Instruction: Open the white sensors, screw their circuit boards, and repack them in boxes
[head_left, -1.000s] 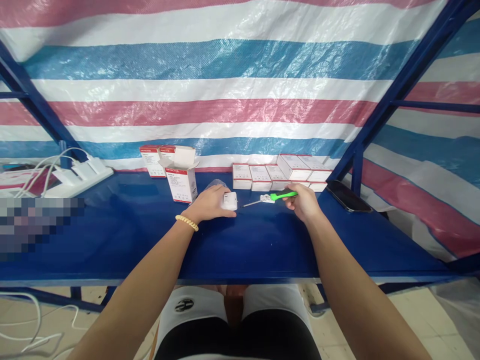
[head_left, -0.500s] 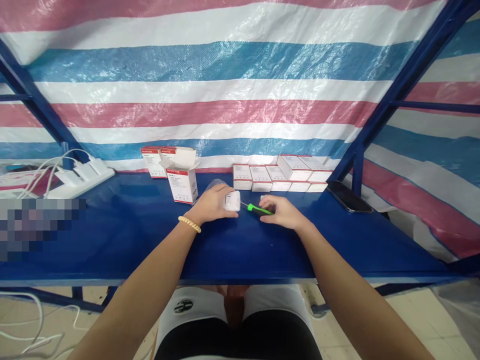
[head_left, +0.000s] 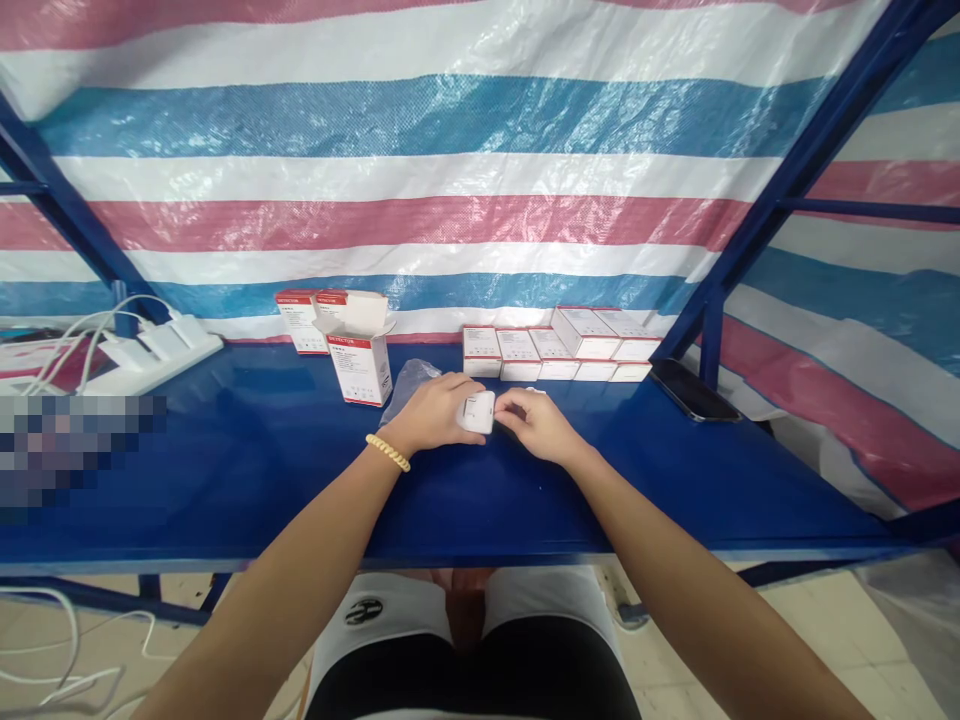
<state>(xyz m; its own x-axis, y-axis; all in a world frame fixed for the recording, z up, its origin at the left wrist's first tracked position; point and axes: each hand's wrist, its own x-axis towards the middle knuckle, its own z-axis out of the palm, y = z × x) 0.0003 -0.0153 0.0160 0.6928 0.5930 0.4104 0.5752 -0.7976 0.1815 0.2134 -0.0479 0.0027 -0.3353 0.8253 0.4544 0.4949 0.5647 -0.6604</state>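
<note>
My left hand (head_left: 436, 412) is closed around a small white detector (head_left: 480, 411), a rounded plastic block, above the blue table. At the detector's right edge, my right hand (head_left: 534, 422) is closed with thumb and index finger pinched together. Whatever those fingertips hold is too small or hidden to make out. The green and black screwdriver is out of sight now. Behind my left hand lies a crumpled clear plastic bag (head_left: 411, 380). An open white and red box (head_left: 360, 368), printed DETECTOR, stands upright to the left. A bit of something white (head_left: 532, 390) shows just behind my right hand.
Several white and red boxes (head_left: 517, 345) lie in a row at the back, two of them stacked on top. More upright boxes (head_left: 304, 325) stand at back left. A phone (head_left: 694, 390) lies at right, and a power strip (head_left: 161, 365) with plugs at left.
The screwdriver seen in my right hand has gone from view. My right fingers have moved left and pinch at the detector's edge. My left hand and the detector shifted slightly right.
</note>
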